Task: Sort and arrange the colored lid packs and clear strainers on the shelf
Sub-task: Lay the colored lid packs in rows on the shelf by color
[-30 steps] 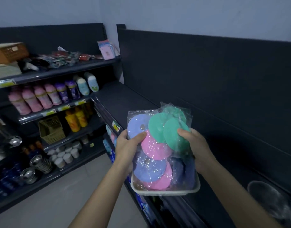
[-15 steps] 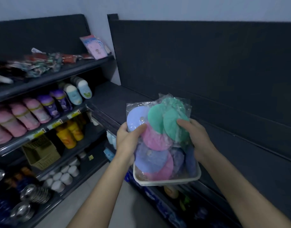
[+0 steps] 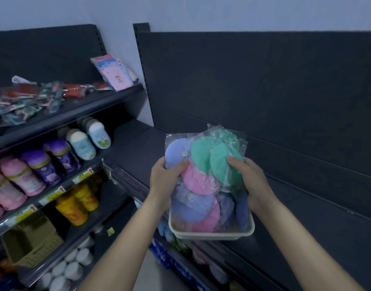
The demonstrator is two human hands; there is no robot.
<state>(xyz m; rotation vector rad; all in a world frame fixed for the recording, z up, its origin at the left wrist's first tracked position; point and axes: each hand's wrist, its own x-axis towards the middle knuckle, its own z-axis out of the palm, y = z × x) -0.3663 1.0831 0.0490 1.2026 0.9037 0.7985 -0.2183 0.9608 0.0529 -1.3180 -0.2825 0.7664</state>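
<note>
Clear-wrapped lid packs [image 3: 203, 175] stand in a white tray [image 3: 211, 235] above the dark shelf [image 3: 138, 143]. The left hand [image 3: 164, 181] and right hand [image 3: 251, 181] hold them, fingers clamped on the wrapping. Bottles [image 3: 43, 164] lie far left.

Retail shop aisle: dark metal gondola shelves [image 3: 79, 114], price-tag strips [image 3: 54, 193] along shelf edges, rows of bottled goods [image 3: 33, 173], packaged items [image 3: 114, 72]
</note>
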